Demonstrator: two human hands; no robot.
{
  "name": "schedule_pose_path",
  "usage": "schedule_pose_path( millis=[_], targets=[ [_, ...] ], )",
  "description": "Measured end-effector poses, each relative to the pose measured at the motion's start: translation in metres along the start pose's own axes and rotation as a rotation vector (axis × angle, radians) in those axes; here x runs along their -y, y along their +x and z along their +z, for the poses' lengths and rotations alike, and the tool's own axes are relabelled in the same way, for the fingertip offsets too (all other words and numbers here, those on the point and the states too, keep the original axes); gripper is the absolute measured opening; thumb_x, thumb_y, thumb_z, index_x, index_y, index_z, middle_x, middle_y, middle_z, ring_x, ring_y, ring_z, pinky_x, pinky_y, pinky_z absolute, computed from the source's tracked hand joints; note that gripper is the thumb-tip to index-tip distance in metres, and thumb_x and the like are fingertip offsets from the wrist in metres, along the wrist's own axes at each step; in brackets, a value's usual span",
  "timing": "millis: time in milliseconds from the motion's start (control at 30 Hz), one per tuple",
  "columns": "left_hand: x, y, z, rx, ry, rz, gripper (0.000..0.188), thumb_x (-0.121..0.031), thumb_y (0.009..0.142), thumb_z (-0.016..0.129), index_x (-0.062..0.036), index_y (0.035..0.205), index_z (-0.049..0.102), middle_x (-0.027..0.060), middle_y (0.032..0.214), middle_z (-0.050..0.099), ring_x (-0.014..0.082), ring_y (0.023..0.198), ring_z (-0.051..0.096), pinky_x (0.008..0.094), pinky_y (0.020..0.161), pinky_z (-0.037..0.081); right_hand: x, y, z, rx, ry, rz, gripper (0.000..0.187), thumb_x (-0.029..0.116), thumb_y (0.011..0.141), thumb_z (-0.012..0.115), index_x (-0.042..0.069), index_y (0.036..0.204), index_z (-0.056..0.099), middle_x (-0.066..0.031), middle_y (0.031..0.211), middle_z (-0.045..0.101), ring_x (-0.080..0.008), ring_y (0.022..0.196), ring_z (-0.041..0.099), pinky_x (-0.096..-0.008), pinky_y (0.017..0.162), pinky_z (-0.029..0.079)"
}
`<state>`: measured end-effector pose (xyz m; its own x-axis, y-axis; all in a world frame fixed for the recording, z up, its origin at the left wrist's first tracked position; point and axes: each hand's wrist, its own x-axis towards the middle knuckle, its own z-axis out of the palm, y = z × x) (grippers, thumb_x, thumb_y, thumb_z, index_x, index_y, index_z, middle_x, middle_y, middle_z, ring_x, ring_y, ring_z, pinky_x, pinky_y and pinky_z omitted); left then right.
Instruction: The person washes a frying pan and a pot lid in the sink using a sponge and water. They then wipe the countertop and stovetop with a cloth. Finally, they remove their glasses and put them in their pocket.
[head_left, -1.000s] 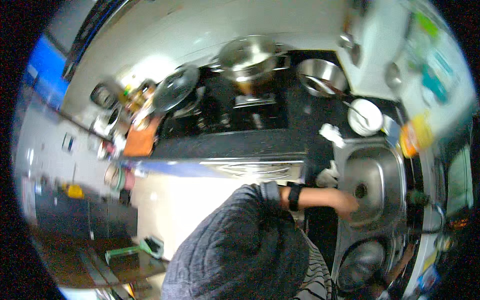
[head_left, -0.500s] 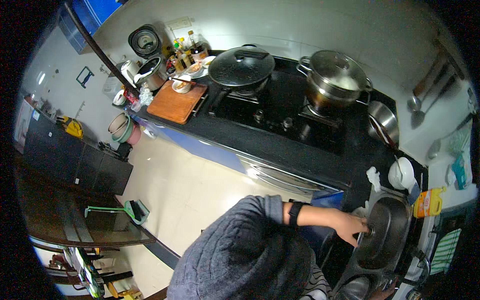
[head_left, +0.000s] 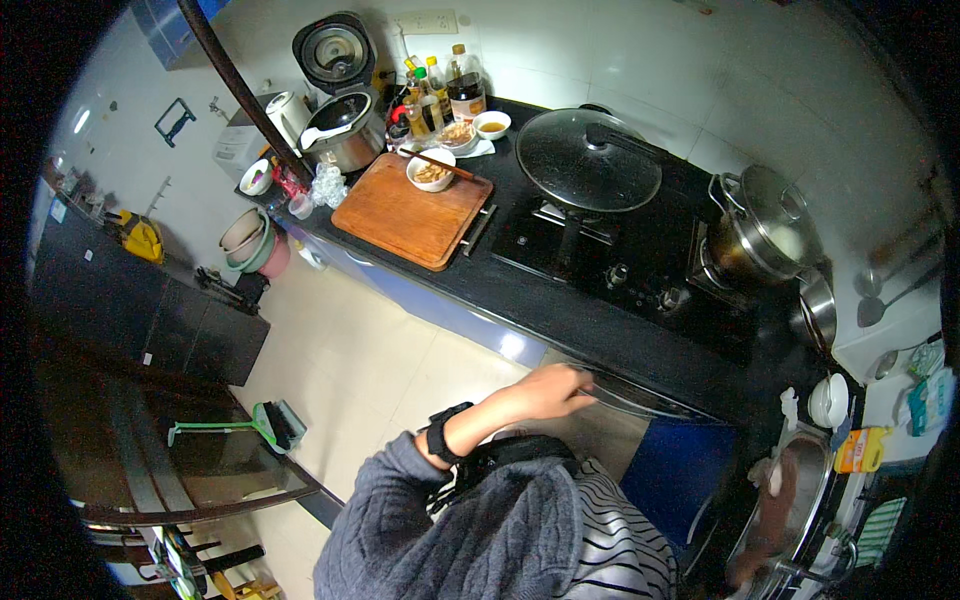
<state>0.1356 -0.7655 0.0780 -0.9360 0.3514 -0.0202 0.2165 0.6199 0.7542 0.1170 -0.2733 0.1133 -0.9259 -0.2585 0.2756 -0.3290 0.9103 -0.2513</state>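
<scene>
Hands moved: one (head_left: 552, 388) from sink (head_left: 800, 500) to counter edge (head_left: 620, 395).

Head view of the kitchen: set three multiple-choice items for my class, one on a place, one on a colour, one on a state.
1. Where does the white bowl with chopsticks sit?
A. on the wooden cutting board
B. in the sink
C. on the floor

2. What colour is the handle of the floor brush?
A. red
B. green
C. yellow

3. The lid of the rice cooker is:
A. shut
B. open
C. missing

Answers:
1. A, the bowl rests at the board's far corner.
2. B, the long handle shows green against the pale floor.
3. B, the lid stands raised behind the pot.
</scene>
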Motion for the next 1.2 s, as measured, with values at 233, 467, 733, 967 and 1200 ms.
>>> schedule_pose_path(
  millis=[233, 467, 733, 967, 1200],
  targets=[
    [0.021, -0.085, -0.043, -0.061, -0.134, -0.205, 0.053, -0.032, 0.085, 0.057, 0.0021, 0.123, 0.044, 0.0211, 0.12, 0.049, 0.0351, 0.106, 0.051, 0.0379, 0.092, 0.041, 0.086, 0.084, 0.057, 0.6, 0.721, 0.125, 0.051, 0.005, 0.081, 0.059, 0.01, 0.13, 0.045, -0.0163, 0.131, 0.045, -0.0316, 0.123, 0.041, -0.0392, 0.102, 0.032],
    [0.011, -0.126, -0.055, -0.471, 0.353, -0.552, 0.039, -0.016, 0.082, 0.06, -0.0008, 0.117, 0.05, 0.0168, 0.12, 0.05, 0.0288, 0.103, 0.054, 0.037, 0.089, 0.044, 0.189, 0.131, 0.118, 0.492, 0.432, -0.32, 0.045, 0.004, 0.08, 0.059, 0.009, 0.123, 0.051, -0.0161, 0.127, 0.048, -0.0286, 0.119, 0.045, -0.0369, 0.097, 0.038],
    [0.009, -0.114, -0.051, -0.638, -0.189, -0.585, 0.025, -0.005, 0.08, 0.059, -0.0006, 0.105, 0.058, 0.0133, 0.094, 0.059, 0.0192, 0.078, 0.062, 0.0289, 0.069, 0.05, 0.223, 0.135, 0.174, 0.504, 0.625, -0.32, 0.023, -0.002, 0.074, 0.059, 0.003, 0.096, 0.062, -0.0111, 0.074, 0.058, -0.0218, 0.066, 0.06, -0.031, 0.06, 0.047],
    [0.016, -0.112, -0.046, -0.498, 0.045, -0.643, 0.047, -0.03, 0.084, 0.059, -0.0015, 0.12, 0.047, 0.0192, 0.124, 0.046, 0.0304, 0.099, 0.057, 0.0385, 0.085, 0.046, 0.224, 0.137, 0.191, 0.445, 0.567, -0.413, 0.024, 0.003, 0.077, 0.062, 0.002, 0.101, 0.062, -0.0132, 0.077, 0.059, -0.0246, 0.068, 0.06, -0.0328, 0.062, 0.048],
    [0.056, -0.146, -0.071, -0.278, 0.052, -0.669, 0.055, -0.035, 0.084, 0.056, -0.0014, 0.125, 0.043, 0.0225, 0.121, 0.048, 0.0379, 0.107, 0.05, 0.0397, 0.091, 0.042, 0.26, 0.137, 0.199, 0.786, 0.468, -0.298, 0.031, 0.008, 0.079, 0.062, 0.002, 0.109, 0.06, -0.0135, 0.101, 0.061, -0.025, 0.084, 0.061, -0.033, 0.072, 0.049]
  ],
)
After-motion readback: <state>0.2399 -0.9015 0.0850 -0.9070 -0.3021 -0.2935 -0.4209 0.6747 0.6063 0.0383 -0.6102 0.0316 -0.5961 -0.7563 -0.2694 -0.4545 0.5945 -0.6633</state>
